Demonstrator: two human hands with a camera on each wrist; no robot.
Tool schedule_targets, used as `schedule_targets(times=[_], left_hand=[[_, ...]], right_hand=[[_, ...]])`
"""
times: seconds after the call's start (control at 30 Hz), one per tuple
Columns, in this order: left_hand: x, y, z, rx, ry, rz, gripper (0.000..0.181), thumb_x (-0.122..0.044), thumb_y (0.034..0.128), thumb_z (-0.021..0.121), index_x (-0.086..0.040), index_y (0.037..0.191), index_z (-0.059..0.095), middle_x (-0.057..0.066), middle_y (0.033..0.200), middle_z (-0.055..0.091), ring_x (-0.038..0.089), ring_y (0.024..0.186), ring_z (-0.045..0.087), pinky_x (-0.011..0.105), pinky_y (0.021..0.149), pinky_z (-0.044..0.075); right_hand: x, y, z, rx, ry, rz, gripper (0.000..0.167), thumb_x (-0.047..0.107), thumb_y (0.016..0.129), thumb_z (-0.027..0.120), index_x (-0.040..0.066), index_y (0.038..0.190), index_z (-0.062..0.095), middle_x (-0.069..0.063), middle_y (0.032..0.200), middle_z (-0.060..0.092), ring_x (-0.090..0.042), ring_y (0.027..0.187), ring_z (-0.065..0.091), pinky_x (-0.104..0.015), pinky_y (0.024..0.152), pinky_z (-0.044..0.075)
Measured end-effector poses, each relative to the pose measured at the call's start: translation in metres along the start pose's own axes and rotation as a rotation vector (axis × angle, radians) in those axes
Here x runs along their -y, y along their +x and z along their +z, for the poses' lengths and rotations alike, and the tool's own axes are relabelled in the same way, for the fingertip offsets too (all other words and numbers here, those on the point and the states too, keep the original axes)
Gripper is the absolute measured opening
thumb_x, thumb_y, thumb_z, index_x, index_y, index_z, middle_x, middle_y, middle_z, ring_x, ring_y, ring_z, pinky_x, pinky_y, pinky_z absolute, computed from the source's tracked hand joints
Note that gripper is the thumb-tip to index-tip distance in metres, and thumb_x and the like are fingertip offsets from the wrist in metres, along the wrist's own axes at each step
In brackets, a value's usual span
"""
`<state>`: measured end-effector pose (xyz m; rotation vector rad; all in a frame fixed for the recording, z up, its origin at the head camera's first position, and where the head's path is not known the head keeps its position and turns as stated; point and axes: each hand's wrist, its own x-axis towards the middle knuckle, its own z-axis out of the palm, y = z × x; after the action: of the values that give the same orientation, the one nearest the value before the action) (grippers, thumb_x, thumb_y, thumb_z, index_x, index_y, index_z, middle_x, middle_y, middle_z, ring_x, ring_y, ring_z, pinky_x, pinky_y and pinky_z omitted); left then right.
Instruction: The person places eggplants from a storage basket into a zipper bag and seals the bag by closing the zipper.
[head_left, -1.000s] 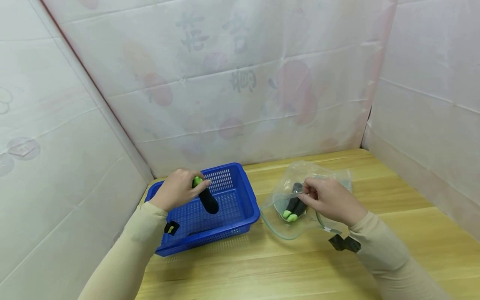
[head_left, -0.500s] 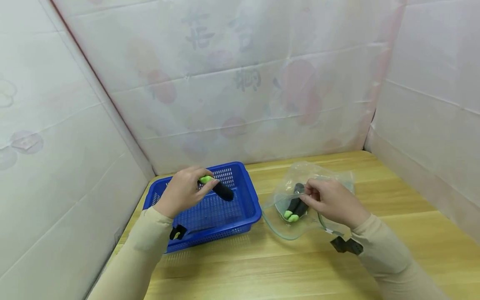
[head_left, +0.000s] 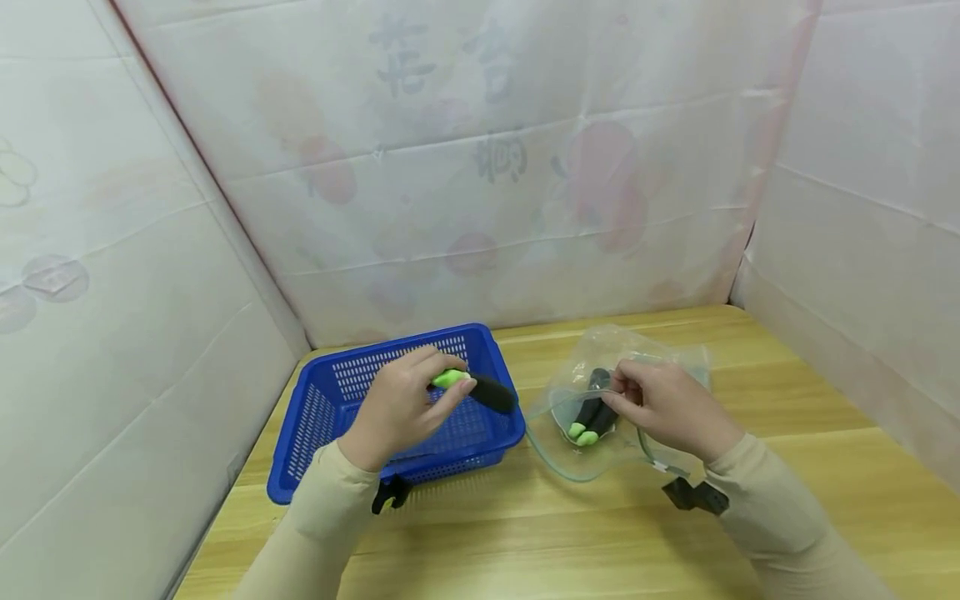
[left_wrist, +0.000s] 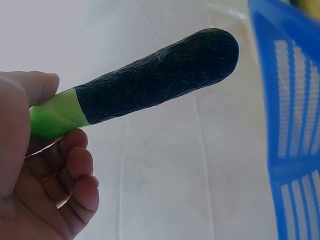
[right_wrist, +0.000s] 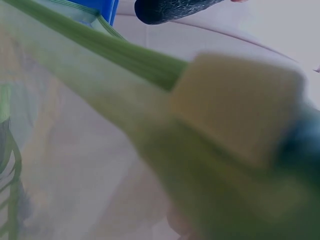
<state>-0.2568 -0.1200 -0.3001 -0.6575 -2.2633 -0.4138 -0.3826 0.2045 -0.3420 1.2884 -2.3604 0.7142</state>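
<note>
In the head view, my left hand (head_left: 405,404) pinches the green stem end of a dark eggplant (head_left: 491,392) over the right side of the blue basket (head_left: 313,429). The left wrist view shows thumb and fingers on the green cap of the eggplant (left_wrist: 160,77), its dark body sticking out. My right hand (head_left: 671,406) pinches the upper edge of a clear zip bag (head_left: 606,340), whose mouth gapes toward the basket. Dark eggplants (head_left: 590,408) with green ends lie inside that bag. Close up in the right wrist view, the bag's green edge (right_wrist: 100,47) is blurred.
A wooden table (head_left: 525,542) carries the basket and the bag side by side. Pale printed sheets (head_left: 465,208) hang behind and on both sides. Black camera mounts (head_left: 693,496) sit at the wrists.
My left hand has moved right across the basket, and the eggplant it holds has swung from hanging down to nearly level. The right hand has kept its grip on the bag's edge.
</note>
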Motion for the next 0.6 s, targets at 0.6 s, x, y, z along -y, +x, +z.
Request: schedule_targets(times=[0.6], left_hand=[[-0.039, -0.001, 0.034, -0.136, -0.235, -0.056, 0.017, -0.025, 0.0939, 0.063, -0.009, 0.095, 0.069, -0.005, 0.077, 0.055, 0.010, 0.062, 0.045, 0.017, 0.054, 0.035]], right_hand=[[-0.003, -0.006, -0.005, -0.006, 0.012, -0.015, 0.022, 0.014, 0.085, 0.073, 0.024, 0.078, 0.055, 0.017, 0.062, 0.043, 0.000, 0.052, 0.037, -0.020, 0.048, 0.036]])
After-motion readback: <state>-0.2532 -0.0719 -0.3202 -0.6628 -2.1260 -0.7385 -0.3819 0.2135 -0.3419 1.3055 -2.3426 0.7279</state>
